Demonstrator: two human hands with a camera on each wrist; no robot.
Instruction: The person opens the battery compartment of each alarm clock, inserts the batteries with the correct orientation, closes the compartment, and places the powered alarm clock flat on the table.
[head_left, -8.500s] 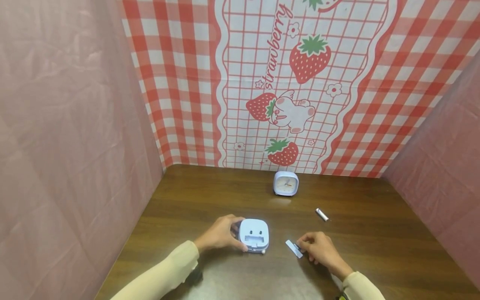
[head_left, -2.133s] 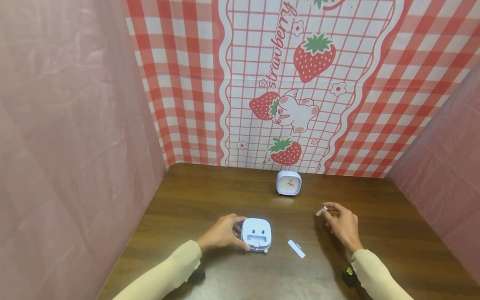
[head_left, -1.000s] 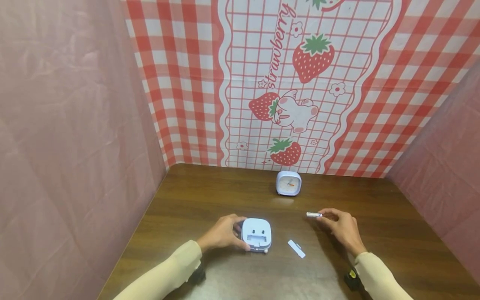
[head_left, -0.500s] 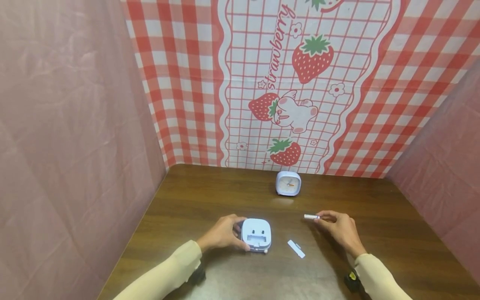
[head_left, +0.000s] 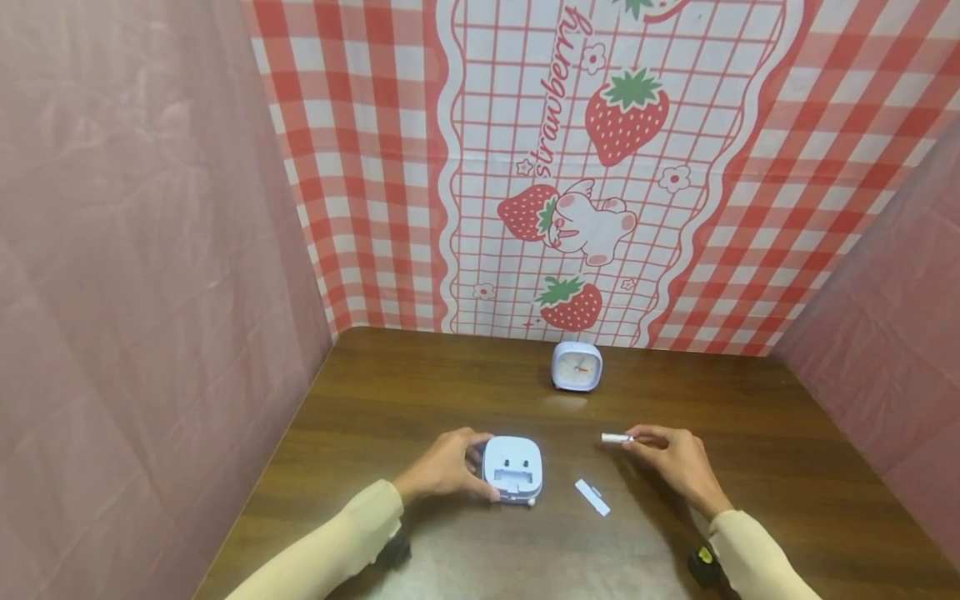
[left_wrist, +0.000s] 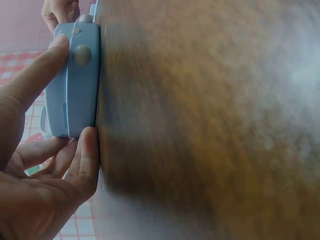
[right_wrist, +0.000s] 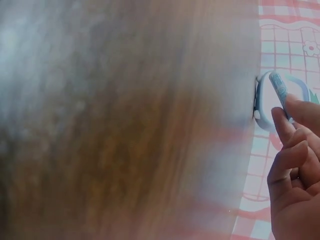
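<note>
A pale blue alarm clock (head_left: 513,454) lies face down on the table, its battery slot exposed at the back. My left hand (head_left: 442,465) grips its left side, thumb at the near edge and fingers at the far one; the left wrist view shows the clock's side (left_wrist: 82,95) between them. Between thumb and fingertips, my right hand (head_left: 677,462) pinches a small white battery (head_left: 617,438) by one end, the other end pointing left. In the right wrist view the battery (right_wrist: 278,87) overlaps the standing clock behind. The battery cover (head_left: 592,497) lies between the two hands.
A second alarm clock (head_left: 577,367) stands upright at the back of the brown wooden table (head_left: 420,375), facing me. Behind the table hangs a strawberry-print cloth (head_left: 480,250); pink curtains (head_left: 150,292) close off both sides.
My right hand put down the battery cover, picked up the battery from the table, turned it, and has since drifted left and nearer to me. The left hand keeps its grip on the clock.
</note>
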